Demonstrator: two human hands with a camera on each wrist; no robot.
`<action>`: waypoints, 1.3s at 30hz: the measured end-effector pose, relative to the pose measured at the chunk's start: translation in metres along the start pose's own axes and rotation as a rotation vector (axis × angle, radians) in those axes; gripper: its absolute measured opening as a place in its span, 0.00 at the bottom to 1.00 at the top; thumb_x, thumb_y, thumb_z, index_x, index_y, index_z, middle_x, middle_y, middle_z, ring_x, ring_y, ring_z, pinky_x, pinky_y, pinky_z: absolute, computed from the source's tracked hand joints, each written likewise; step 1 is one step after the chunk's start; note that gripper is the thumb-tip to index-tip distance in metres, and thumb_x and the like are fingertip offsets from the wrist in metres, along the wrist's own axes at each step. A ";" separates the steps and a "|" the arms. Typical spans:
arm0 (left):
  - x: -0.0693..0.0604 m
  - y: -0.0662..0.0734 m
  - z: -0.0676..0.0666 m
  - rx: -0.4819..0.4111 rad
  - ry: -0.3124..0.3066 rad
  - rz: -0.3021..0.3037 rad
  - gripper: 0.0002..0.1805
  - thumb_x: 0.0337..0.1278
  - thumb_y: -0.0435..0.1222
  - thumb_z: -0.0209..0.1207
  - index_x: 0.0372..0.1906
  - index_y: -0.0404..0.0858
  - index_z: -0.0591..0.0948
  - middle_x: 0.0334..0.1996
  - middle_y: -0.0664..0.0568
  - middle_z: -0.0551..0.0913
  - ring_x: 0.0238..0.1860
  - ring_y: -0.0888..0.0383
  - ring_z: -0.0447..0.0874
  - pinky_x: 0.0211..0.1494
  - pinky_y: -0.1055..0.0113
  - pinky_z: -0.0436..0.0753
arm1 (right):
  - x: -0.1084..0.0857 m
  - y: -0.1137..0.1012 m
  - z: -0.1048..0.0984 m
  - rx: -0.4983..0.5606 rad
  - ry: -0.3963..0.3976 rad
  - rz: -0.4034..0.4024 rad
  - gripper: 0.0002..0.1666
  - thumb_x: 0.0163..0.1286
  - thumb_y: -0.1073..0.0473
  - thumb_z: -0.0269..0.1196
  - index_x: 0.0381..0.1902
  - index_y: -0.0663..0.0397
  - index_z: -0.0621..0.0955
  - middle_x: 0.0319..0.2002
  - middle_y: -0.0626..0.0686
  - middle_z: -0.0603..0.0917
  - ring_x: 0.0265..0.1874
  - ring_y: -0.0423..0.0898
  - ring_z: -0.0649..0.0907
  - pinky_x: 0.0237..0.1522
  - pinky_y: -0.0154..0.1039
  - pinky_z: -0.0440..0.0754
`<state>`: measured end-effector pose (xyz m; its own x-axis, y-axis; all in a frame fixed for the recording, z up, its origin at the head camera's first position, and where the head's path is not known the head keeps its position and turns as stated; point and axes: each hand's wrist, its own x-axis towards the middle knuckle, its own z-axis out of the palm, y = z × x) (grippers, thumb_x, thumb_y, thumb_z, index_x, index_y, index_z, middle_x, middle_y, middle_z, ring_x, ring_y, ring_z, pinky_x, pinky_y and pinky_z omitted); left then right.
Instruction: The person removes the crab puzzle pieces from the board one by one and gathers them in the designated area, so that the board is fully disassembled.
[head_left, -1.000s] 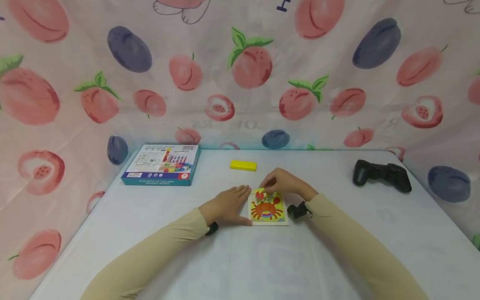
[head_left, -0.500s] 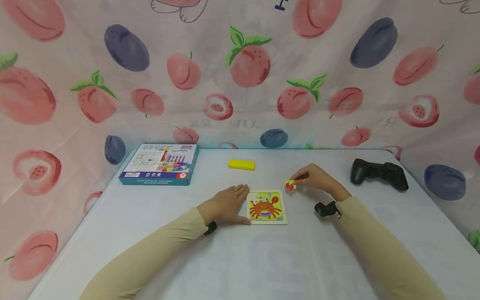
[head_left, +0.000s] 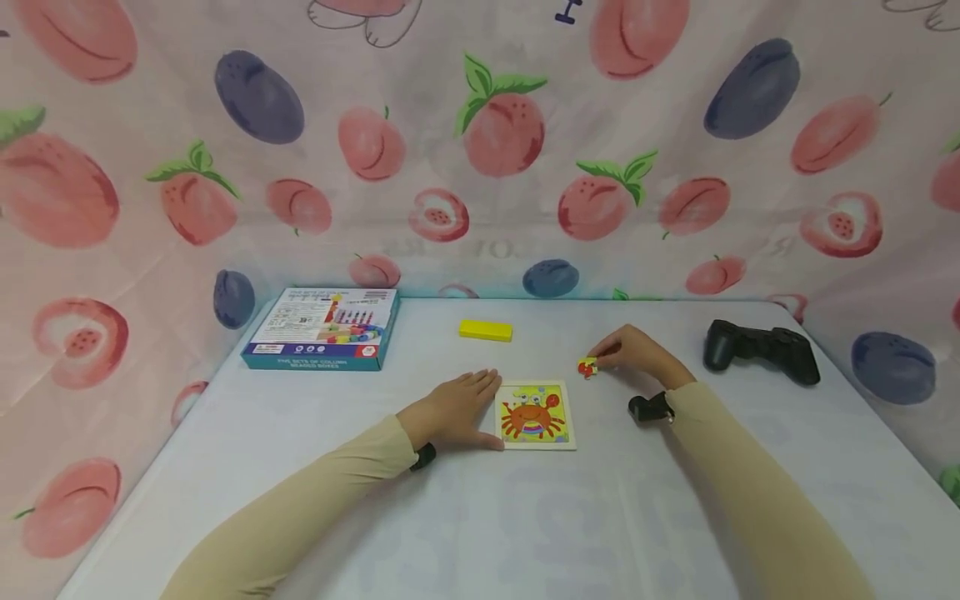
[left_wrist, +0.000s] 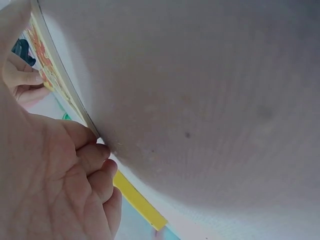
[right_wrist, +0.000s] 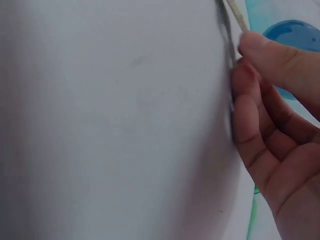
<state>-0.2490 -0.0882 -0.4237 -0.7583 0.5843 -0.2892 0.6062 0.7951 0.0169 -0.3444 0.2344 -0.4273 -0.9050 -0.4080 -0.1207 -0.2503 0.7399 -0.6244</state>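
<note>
A small square crab puzzle board (head_left: 534, 417) with a pale frame lies on the table in the head view. My left hand (head_left: 456, 410) rests at its left edge, fingers extended and thumb by the near corner. In the left wrist view, the fingertips of the left hand (left_wrist: 70, 170) touch the frame's edge. Right of the board, my right hand (head_left: 633, 354) pinches a red and yellow puzzle piece (head_left: 587, 367) low at the table. The right wrist view shows the puzzle piece (right_wrist: 237, 15) edge-on at the thumb and fingertips.
Behind the board lies a yellow block (head_left: 486, 331). A teal and white boxed set (head_left: 322, 329) sits at the back left. A black game controller (head_left: 762, 352) lies at the right. Fruit-patterned cloth (head_left: 495, 217) hangs beyond the table's far edge.
The right hand has carried the puzzle piece from over the board's top to the right, then slightly down to table level. The left hand has stayed at the board's edge.
</note>
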 end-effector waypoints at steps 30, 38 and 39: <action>-0.001 0.001 0.000 -0.004 0.009 0.005 0.58 0.46 0.71 0.51 0.74 0.40 0.48 0.75 0.49 0.48 0.76 0.54 0.46 0.77 0.60 0.50 | -0.029 0.000 0.004 0.020 -0.049 -0.018 0.17 0.52 0.65 0.70 0.42 0.63 0.84 0.34 0.55 0.83 0.33 0.43 0.76 0.35 0.30 0.77; -0.001 0.002 0.000 0.001 0.009 0.008 0.58 0.46 0.71 0.51 0.74 0.40 0.48 0.75 0.49 0.49 0.76 0.54 0.46 0.77 0.60 0.50 | -0.036 0.002 0.005 0.011 -0.074 0.003 0.17 0.52 0.66 0.69 0.43 0.61 0.84 0.35 0.53 0.82 0.34 0.44 0.76 0.36 0.32 0.77; -0.001 0.002 0.000 0.005 0.009 0.009 0.58 0.46 0.71 0.51 0.74 0.40 0.48 0.75 0.49 0.49 0.76 0.54 0.46 0.77 0.60 0.50 | -0.036 0.003 0.005 0.017 -0.073 0.003 0.17 0.52 0.66 0.70 0.43 0.62 0.84 0.36 0.54 0.83 0.34 0.44 0.76 0.36 0.32 0.77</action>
<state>-0.2471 -0.0873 -0.4235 -0.7551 0.5927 -0.2801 0.6139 0.7892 0.0150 -0.3105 0.2486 -0.4283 -0.8778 -0.4447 -0.1782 -0.2414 0.7319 -0.6373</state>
